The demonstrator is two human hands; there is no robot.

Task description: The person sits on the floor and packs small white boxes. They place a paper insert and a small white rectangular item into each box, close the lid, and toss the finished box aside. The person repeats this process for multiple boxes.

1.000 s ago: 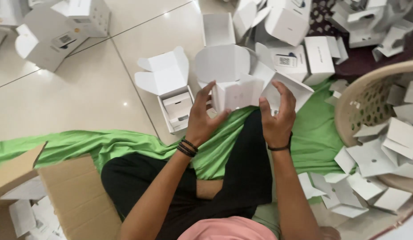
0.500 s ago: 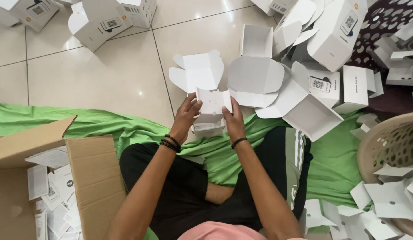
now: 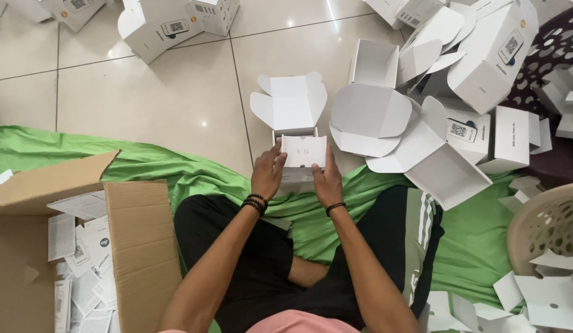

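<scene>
Left hand (image 3: 268,176): fingers closed on the white card insert (image 3: 304,151).
Right hand (image 3: 326,180): fingers grip the insert's right edge, keeping it level.
Open white box (image 3: 290,110): just beyond, on the floor (image 3: 144,98).

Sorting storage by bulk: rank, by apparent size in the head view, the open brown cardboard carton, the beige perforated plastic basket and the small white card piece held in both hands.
1. Open brown cardboard carton, largest, though nearest the camera.
2. Beige perforated plastic basket, partly cut off, so true size unsure.
3. Small white card piece, between left hand and right hand.
</scene>
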